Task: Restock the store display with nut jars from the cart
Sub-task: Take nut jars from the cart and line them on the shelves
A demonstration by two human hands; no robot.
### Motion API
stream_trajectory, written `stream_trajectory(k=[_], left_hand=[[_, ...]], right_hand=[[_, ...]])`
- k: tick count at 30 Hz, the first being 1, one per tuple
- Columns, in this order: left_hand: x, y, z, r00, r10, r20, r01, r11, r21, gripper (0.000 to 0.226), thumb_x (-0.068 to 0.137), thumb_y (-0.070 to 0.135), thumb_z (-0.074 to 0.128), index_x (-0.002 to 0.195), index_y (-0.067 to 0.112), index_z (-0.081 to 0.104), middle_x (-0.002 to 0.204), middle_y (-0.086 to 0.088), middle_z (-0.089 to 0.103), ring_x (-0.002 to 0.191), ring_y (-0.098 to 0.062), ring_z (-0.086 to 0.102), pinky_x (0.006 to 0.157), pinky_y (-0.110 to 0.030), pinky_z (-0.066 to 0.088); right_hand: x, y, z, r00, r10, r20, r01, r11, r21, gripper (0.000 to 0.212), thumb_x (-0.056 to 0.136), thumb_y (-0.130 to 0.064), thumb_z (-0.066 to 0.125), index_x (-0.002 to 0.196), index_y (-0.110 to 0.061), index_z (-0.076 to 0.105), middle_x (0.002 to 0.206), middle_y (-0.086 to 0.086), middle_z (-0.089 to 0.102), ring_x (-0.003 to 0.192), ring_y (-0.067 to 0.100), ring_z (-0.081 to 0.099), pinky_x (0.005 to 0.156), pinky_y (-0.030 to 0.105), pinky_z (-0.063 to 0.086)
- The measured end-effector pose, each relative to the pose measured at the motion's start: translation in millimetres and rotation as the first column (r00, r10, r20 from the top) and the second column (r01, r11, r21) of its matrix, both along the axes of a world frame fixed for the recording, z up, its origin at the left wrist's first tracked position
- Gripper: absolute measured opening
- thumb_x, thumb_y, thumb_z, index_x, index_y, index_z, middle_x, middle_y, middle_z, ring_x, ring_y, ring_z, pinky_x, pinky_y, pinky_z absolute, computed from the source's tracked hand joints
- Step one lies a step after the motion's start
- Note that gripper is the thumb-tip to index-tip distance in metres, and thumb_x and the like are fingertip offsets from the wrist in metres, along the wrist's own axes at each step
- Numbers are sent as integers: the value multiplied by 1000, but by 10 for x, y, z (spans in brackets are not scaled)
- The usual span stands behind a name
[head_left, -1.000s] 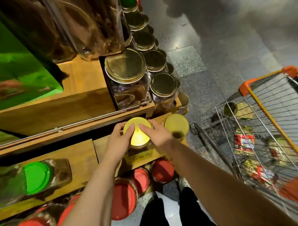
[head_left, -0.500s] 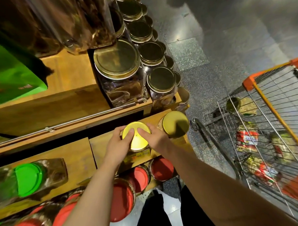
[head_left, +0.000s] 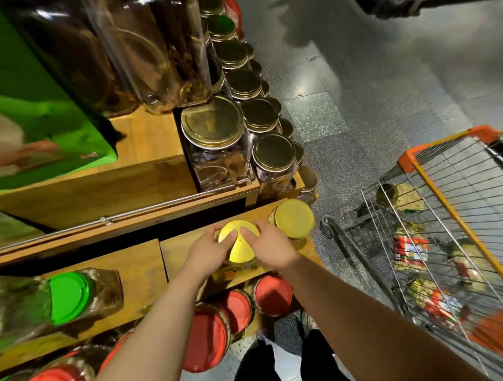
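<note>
Both hands clasp one nut jar [head_left: 239,245] with a bright yellow lid, standing on the wooden shelf [head_left: 186,245] of the display. The left hand [head_left: 205,254] curls round the jar's left side with its thumb lying across the lid; the right hand [head_left: 268,248] wraps the right side, thumb likewise on the lid, the two thumbs nearly meeting at the centre. A yellow price tag [head_left: 233,271] sits on the shelf edge just below the hands.

Just beyond the right hand, close beside it, stands a second yellow-lidded jar [head_left: 294,218] on the same shelf. Further past the hands, on the tier above, a large gold-lidded jar [head_left: 212,123] heads a row of smaller gold-lidded jars [head_left: 274,152] running away; at least six lids can be counted before the row blurs. Below the hands, on a lower tier, three red-lidded jars [head_left: 273,293] show clearly, with more red lids at the lower left, too blurred to count. To the left of the left hand lies one green-lidded jar [head_left: 69,297] on its side.

Well to the right of the right hand stands the wire cart [head_left: 446,187] with an orange handle, holding several jars and packets whose number cannot be made out.
</note>
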State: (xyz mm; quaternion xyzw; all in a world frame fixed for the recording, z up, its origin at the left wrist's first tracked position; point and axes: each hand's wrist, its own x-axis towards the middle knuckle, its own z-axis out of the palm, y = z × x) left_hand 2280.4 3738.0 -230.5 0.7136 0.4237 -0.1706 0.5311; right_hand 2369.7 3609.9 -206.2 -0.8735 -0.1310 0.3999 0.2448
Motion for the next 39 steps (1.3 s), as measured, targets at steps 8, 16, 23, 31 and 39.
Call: stream_trajectory(k=[8,16,23,31,39], left_hand=[[-101,-63,333,998,-30,-51,34,996,80,59,98,53,56,149,28,42,121,-8,71,102,-25,68,92,-36,55],[-164,-151,1236,992,-126,-8,123,943,309,64,100,52,55,154,21,39,146,-9,57,120,-25,60,91,-33,45],[-20,-387,1990,963,-223,150,147,904,402,59,99,50,58,150,23,44,147,-3,56,120,-19,58,95,-33,46],[277,-1117,2453,881,-390,268,249,863,439,55,100,56,52,146,26,51,146,-3,56,135,-23,51,109,-37,41],[865,-2043,2481,806,-527,271,369,804,466,57,99,57,53,144,21,54,143,-3,59,125,-20,58,105,-34,45]], right_hand=[[-25,-95,372,996,61,64,-58,997,-49,58,105,-46,48,150,-9,45,145,13,56,131,33,53,106,38,44],[-48,-454,1035,999,-12,48,4,988,153,38,103,-35,55,134,-14,64,133,3,64,119,19,59,103,34,47],[42,-970,1494,989,-99,108,68,963,262,38,99,-39,62,130,-19,68,124,-7,65,116,13,61,97,28,48],[304,-1735,1899,955,-263,136,182,885,429,16,99,-34,64,112,-27,70,104,-7,71,89,7,68,57,9,47],[623,-2806,1829,880,-473,-36,425,751,505,17,100,-33,63,113,-23,67,106,-2,70,90,16,71,65,30,52]])
